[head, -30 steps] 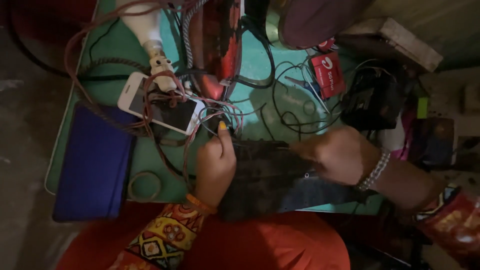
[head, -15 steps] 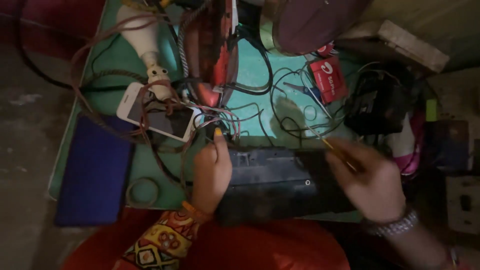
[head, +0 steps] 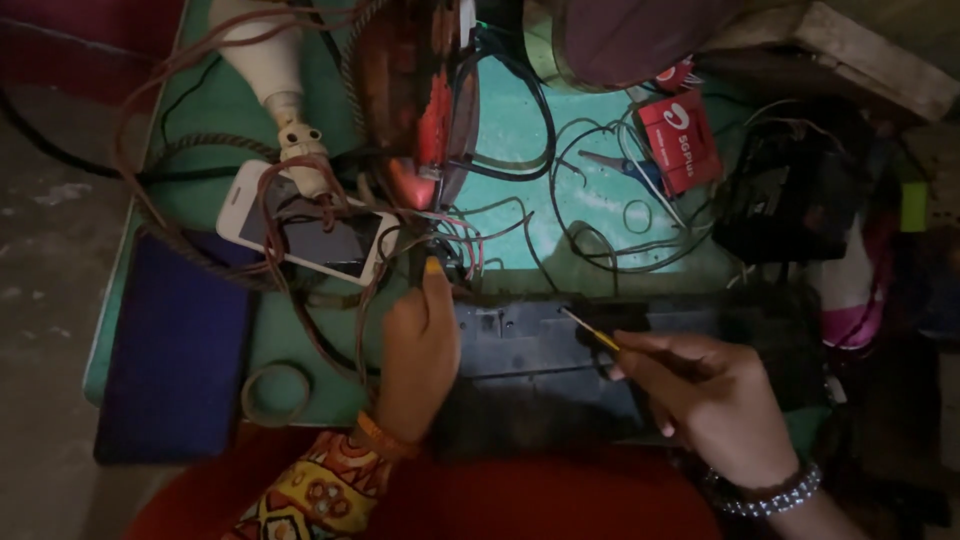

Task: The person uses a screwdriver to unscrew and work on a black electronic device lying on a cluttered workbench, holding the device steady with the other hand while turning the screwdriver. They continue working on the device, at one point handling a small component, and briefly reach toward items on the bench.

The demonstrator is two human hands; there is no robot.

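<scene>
- Nearest, bottom edge: orange cloth over the lap [head: 520,510], patterned sleeve [head: 310,495] and beaded bracelet [head: 765,492] at the two wrists.
- Left hand [head: 418,350]: laid flat on the left end of the black panel [head: 530,350], fingers stretched out and closed on nothing, yellow-painted nail toward the wires; apparently pressing down to steady the panel.
- Right hand [head: 715,395]: fingers pinched around a thin yellow-handled screwdriver [head: 590,330], tip slanted up and left onto the panel's top face, held low like a pen, seemingly for fine control.
- Black panel: long, dark, flat, ribbed with small slots, lying across the near edge of the green table [head: 210,110], partly over the lap.
- Just beyond the left hand: tangle of red, white and black wires [head: 455,240]; white phone [head: 300,225] face up under brown cable.
- Left of the hand: dark blue pad [head: 175,345]; ring of tape [head: 275,392].
- Farther back: white bottle-shaped tool [head: 268,70], red box [head: 680,140], small pliers with blue handles [head: 625,168].
</scene>
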